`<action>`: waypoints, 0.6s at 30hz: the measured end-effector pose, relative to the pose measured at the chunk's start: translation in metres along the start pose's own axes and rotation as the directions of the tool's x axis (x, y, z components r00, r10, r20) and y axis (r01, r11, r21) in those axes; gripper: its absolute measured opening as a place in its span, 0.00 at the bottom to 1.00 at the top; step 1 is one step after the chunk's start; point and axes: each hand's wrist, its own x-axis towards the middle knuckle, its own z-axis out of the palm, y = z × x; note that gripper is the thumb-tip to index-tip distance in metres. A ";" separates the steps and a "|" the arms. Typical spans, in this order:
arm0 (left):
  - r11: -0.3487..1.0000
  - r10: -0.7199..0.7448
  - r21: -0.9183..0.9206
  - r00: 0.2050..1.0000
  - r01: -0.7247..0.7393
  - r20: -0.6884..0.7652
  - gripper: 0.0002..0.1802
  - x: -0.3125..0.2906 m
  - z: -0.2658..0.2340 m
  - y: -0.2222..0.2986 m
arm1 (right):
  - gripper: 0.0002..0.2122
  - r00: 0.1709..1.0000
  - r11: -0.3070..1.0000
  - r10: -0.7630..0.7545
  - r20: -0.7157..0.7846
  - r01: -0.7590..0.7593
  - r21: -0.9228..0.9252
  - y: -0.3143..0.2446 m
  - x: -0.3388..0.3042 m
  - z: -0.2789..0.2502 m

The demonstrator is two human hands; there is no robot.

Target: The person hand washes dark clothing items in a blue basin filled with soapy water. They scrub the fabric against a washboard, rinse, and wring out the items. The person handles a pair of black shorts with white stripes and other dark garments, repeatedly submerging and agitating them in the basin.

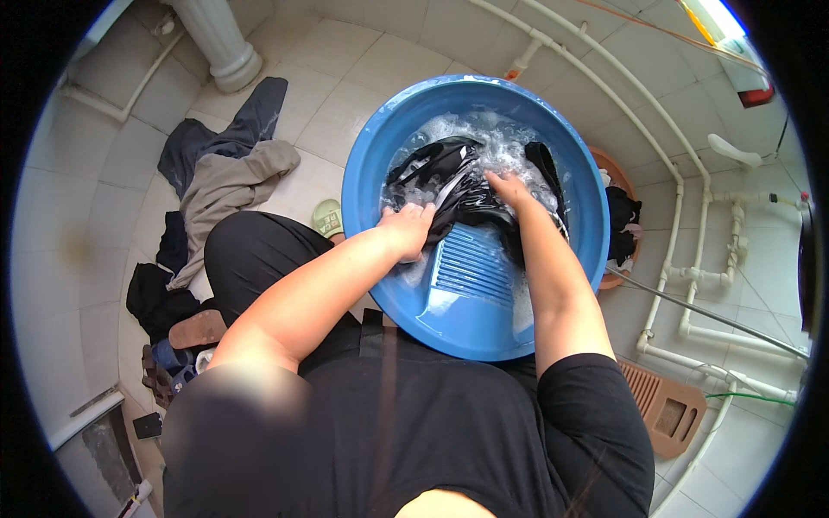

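A wet black garment (pixel 475 194) with a pale stripe lies in foamy water inside a large round blue basin (pixel 366 173). My left hand (pixel 408 230) is closed on the garment's left edge. Further right and a little farther off, my right hand (pixel 508 187) grips the bunched cloth from above, its fingertips partly hidden by foam and fabric. A ribbed blue washboard (pixel 466 274) slopes at the basin's near side, just below the cloth. Part of the garment lies under water and suds.
Grey trousers (pixel 233 129) and a beige garment (pixel 229 190) lie on the tiles to the left, near several shoes (pixel 197 329). An orange tub (pixel 629 177) of clothes stands behind the basin's right side. A brown washboard (pixel 665 406) leans near white pipes (pixel 682 233).
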 end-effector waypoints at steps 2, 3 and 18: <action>1.000 -0.016 -0.008 0.999 0.016 0.046 0.49 -0.004 -0.009 0.002 | 0.32 0.998 0.999 -0.051 -0.031 0.051 -0.005 -0.002 -0.012 -0.002; 1.000 -0.020 -0.010 0.997 0.021 0.070 0.47 -0.005 -0.013 0.002 | 0.31 0.999 0.999 -0.030 -0.017 0.030 -0.041 -0.003 -0.020 -0.003; 0.997 -0.073 -0.029 0.849 0.067 -0.524 0.34 0.036 -0.040 0.037 | 0.08 0.649 0.807 -0.590 -0.479 0.496 -0.321 -0.029 -0.173 -0.022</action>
